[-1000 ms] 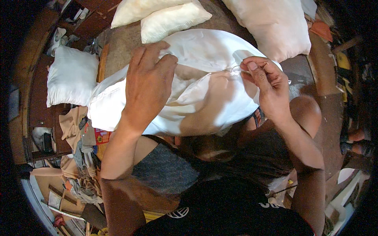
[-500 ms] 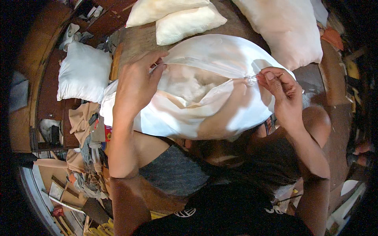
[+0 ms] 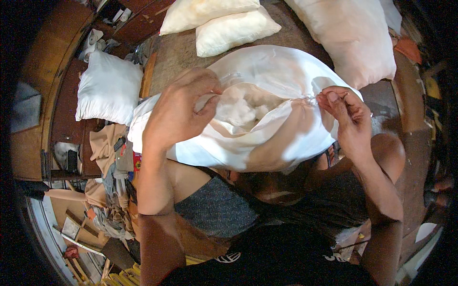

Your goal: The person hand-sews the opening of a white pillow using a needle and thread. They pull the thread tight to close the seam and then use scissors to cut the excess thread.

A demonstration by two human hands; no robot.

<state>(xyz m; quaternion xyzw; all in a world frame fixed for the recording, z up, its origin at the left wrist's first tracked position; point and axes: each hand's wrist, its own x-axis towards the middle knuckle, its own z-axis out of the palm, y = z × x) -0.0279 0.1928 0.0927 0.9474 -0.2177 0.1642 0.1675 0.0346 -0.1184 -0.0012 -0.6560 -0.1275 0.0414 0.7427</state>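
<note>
A large white pillow [image 3: 286,138] lies across my lap, with a long gap in its cover. Fluffy white stuffing [image 3: 234,108] shows through the gap. At the gap's left end, the thumb and fingertips of my left hand [image 3: 183,107] come together in a pinch at the cloth edge; its back hides part of the cover. My right hand [image 3: 347,117] pinches the bunched cloth where the gap narrows at the right. Small gathered folds [image 3: 305,101] sit just left of its fingertips. Whether either hand also holds a needle or thread cannot be made out.
Two cream pillows [image 3: 236,33] lie overlapping on the brown surface ahead. A big pale pillow [image 3: 348,40] rests at the far right. To the left are a smaller white pillow [image 3: 109,88], a wooden cabinet [image 3: 28,159] and a heap of cloth [image 3: 107,145].
My left hand has moved a little right, and the cloth edge by it has come along, so the gap looks shorter and slacker. My right hand stays at the gathered end.
</note>
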